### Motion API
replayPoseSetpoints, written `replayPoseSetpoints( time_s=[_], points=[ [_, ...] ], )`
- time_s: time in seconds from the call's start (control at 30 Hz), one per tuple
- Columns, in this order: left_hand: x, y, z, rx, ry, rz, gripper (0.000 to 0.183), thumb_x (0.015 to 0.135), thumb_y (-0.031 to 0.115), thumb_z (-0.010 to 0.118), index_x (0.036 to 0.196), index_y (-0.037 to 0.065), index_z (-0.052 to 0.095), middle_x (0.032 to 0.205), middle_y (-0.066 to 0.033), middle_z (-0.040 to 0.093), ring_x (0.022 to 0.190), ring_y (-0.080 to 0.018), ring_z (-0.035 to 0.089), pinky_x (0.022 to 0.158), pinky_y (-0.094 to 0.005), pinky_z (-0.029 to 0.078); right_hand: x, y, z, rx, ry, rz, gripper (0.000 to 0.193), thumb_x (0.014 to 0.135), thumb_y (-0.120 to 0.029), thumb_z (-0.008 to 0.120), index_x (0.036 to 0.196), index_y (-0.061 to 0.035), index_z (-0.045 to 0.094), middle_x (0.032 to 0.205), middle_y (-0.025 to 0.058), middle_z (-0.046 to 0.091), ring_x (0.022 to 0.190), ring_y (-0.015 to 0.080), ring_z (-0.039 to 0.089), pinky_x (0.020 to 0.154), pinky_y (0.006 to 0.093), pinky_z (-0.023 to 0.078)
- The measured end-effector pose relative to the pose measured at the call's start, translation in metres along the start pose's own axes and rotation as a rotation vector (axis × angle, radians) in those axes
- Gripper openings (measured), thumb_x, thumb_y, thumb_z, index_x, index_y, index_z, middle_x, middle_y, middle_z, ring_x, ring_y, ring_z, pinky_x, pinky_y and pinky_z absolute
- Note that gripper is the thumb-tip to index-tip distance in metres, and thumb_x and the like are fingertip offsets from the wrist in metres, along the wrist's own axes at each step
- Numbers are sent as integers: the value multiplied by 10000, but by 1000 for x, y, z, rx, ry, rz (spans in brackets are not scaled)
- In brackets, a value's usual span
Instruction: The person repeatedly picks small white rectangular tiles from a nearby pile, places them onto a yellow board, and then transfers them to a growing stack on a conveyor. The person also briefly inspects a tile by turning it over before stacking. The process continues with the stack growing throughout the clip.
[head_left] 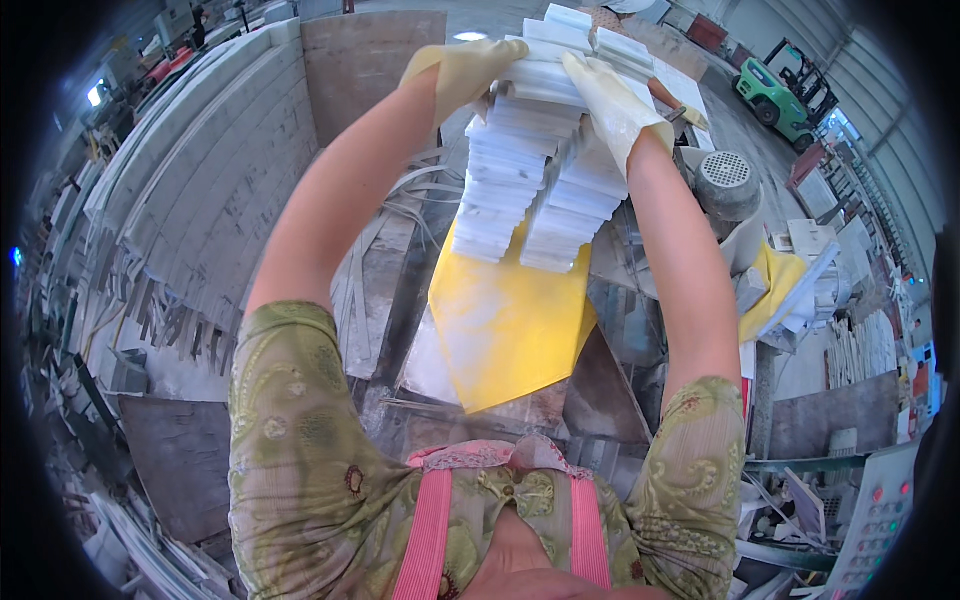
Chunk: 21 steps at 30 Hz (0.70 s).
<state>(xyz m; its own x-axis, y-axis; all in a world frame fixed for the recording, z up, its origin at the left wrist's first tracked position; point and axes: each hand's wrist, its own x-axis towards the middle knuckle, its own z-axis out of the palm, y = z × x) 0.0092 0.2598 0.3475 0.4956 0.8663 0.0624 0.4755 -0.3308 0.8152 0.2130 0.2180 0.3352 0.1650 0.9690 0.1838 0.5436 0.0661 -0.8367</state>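
Observation:
Both my hands wear pale rubber gloves and reach out to the far end of two side-by-side stacks of white stone strips [500, 165]. My left hand [475, 72] is closed on the left end of a white stone strip [548, 72] near the top. At the same strip's right end, my right hand [612, 105] grips with fingers over its upper face. The undersides of both grips are hidden. Below the stacks lies a yellow sheet [515, 320] with whitish dust on it. More white strips [622, 50] lie beyond my right hand.
Large upright stone slabs [215, 130] lean at left. A motor with a round grille [727, 180] stands close to my right forearm. Another person's gloved hand [692, 117] appears beyond it. A green forklift [785, 95] is at far right, a button panel [875, 530] at lower right.

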Motion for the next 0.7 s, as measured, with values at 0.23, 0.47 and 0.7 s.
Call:
replayPoseSetpoints(
  time_s=[0.23,0.47,0.7],
  points=[
    [17,21,12,230,145,-22,573,996,487,423,1204,17,677,1032,-185,698,814,-281,681,837,-396,518,9,14,-2,88,134,-4,536,989,-391,474,1399,-51,530,1436,155,540,1298,320,510,1071,398,390],
    [19,3,-28,737,560,883,365,781,321,658,1013,44,612,985,-184,573,986,-408,562,829,-503,442,26,31,-14,-275,40,-180,460,1009,-286,405,1366,-28,538,1440,208,533,1320,351,497,1079,395,395],
    [6,-96,38,-572,12,-26,1085,869,901,308,1600,100,301,1659,-154,281,1533,-328,239,1229,-547,159,32,29,-2,-19,26,-62,502,1018,-337,428,1409,-31,500,1419,164,533,1321,322,478,1068,473,408]
  ],
)
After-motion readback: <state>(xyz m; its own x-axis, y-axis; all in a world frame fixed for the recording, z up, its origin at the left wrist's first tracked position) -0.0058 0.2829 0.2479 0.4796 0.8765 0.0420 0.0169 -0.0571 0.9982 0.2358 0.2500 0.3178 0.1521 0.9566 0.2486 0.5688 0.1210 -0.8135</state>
